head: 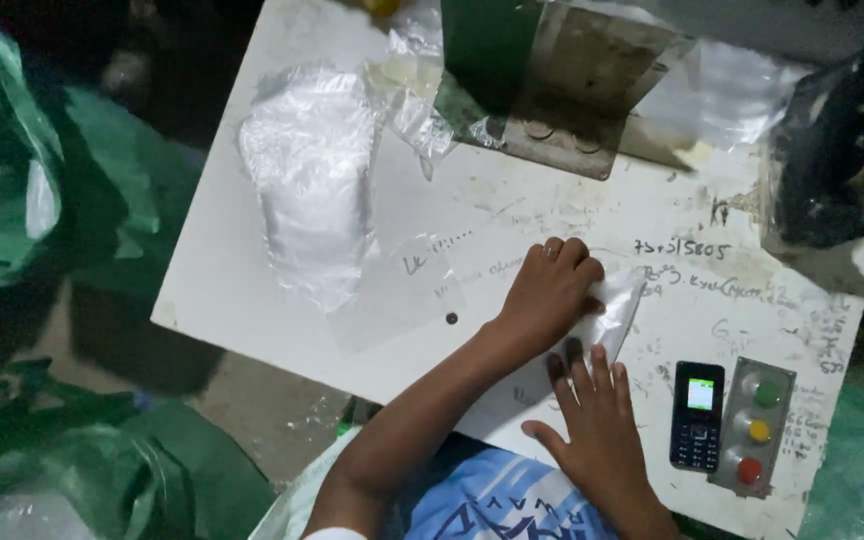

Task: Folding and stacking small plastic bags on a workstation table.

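My left hand [550, 292] reaches across the white table [252, 290] with its fingers curled onto a small clear plastic bag [620, 303], pinning its upper part. The bag lies flat and runs down toward the table's near edge. My right hand [597, 430] rests palm down just below, fingers spread, with the fingertips touching the bag's lower part. The middle of the bag is hidden under my left hand.
A pile of clear plastic bags [307, 180] lies on the table's left side. A dark mobile phone [697, 415] and a grey box with green, yellow and red buttons [753, 425] sit right of my hands. A green machine post on a metal base [562, 95] stands behind. Green sacks [12, 170] crowd the floor at left.
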